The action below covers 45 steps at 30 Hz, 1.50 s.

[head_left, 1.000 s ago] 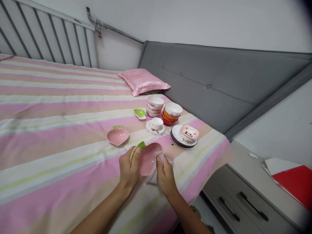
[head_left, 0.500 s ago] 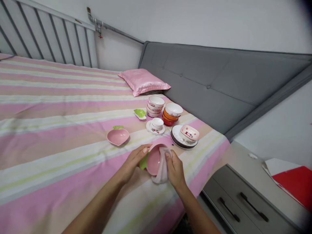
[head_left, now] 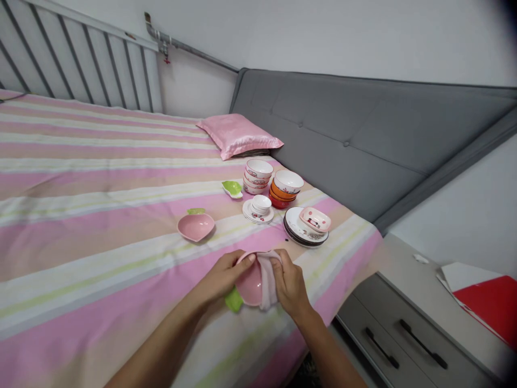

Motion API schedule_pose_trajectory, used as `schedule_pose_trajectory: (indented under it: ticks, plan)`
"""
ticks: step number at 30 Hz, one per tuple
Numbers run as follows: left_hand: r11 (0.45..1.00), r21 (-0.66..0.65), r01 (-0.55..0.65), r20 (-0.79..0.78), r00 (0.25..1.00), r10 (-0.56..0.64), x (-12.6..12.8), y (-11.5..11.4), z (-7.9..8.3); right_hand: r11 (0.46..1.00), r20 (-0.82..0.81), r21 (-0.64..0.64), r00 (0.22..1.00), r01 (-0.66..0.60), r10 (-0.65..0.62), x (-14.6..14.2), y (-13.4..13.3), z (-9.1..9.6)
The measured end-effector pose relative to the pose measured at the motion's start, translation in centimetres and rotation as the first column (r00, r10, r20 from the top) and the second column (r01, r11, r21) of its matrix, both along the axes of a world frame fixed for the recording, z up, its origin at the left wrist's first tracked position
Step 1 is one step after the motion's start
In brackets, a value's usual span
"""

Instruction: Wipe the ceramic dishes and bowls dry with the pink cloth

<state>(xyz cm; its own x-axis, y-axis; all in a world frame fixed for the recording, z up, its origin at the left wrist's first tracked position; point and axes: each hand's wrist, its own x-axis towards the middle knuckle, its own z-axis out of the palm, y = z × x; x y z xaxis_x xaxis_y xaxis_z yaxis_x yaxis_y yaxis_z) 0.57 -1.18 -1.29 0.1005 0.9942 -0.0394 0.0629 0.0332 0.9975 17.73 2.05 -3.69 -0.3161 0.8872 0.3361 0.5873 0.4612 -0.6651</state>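
A pink bowl (head_left: 249, 283) with a green leaf-shaped handle is held up on its side over the bed. My left hand (head_left: 226, 272) grips its left rim, the thumb reaching over the inside. My right hand (head_left: 290, 283) is closed on a pale thin cloth (head_left: 267, 281), which is folded over the bowl's right rim and partly covers the inside. The fingers behind the bowl are hidden. A second pink bowl (head_left: 196, 226) of the same kind lies on the striped bedspread (head_left: 141, 280), left of and beyond my hands.
Beyond my hands stand patterned white bowls (head_left: 258, 178), orange and red bowls under a white one (head_left: 286, 188), small white dishes on plates (head_left: 258, 210), a green leaf dish (head_left: 232, 188) and dark-edged plates (head_left: 297, 229) bearing a pink dish (head_left: 315, 219). A nightstand (head_left: 404, 302) adjoins the bed.
The held pink bowl has turned and dropped slightly toward me, its green handle now lower left. My left hand has shifted along the rim, and the cloth has moved over the upper rim.
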Motion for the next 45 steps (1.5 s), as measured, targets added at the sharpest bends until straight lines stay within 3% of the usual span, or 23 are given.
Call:
schedule_pose_trajectory:
  ticks: [7,21,35,40,45]
  plan:
    - [0.995,0.061,-0.084,0.002,0.996,0.084,0.7,0.0,0.0,0.995,-0.061,-0.001,0.993,0.101,-0.101,-0.6,0.0,-0.6]
    - [0.959,0.081,-0.27,0.198,0.948,0.25,2.1,-0.4,-0.5,0.99,-0.247,-0.043,0.959,0.132,-0.139,-1.9,-0.7,-1.2]
    - [0.881,0.105,-0.461,0.304,0.859,0.412,2.9,-0.7,-0.7,0.975,-0.355,-0.224,0.931,0.0,-0.081,-3.4,-2.2,-1.6]
    - [0.879,0.134,-0.458,0.285,0.867,0.409,3.5,-1.0,-0.5,0.974,-0.382,-0.224,0.921,-0.007,-0.081,-3.4,-2.0,-1.7]
    - [0.927,0.135,-0.351,0.223,0.922,0.317,2.8,-0.9,-0.4,0.966,-0.396,-0.257,0.91,0.018,-0.122,-2.9,-1.3,-1.6]
